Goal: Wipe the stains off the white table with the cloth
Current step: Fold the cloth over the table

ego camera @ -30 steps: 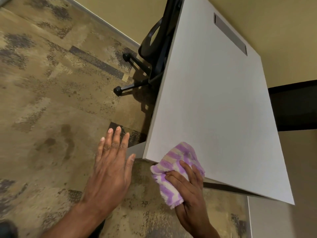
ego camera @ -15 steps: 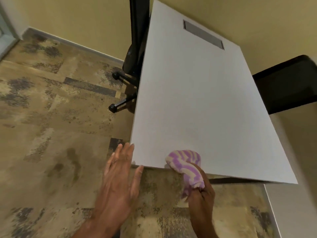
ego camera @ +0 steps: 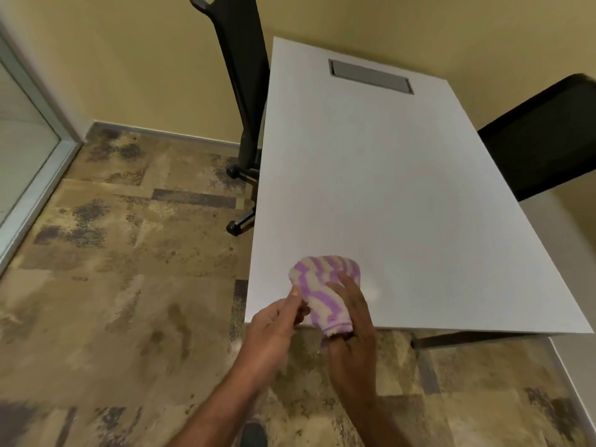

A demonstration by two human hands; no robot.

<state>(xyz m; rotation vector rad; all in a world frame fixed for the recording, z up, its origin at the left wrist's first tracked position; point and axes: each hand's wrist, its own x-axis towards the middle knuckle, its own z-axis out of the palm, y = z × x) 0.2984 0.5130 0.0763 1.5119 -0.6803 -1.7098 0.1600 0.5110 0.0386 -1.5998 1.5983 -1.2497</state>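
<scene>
Pinching cloth [ego camera: 322,285] edge, left hand [ego camera: 271,333], right hand [ego camera: 353,333] gripping it, white table [ego camera: 387,188] corner

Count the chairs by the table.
2. A wheeled chair stands at the left side of the table; a second chair sits at its right side, partly cut off. More may be out of view.

The cloth [ego camera: 325,285] is striped in wavy purple and cream bands. The table [ego camera: 371,188] is plain white, with a grey panel [ego camera: 371,76] near its far edge. The left chair [ego camera: 245,75] and the right chair [ego camera: 545,137] are black. The carpet [ego camera: 113,269] is mottled tan and beige with dark grey-purple patches. The wall [ego camera: 145,59] is dull yellow.
</scene>
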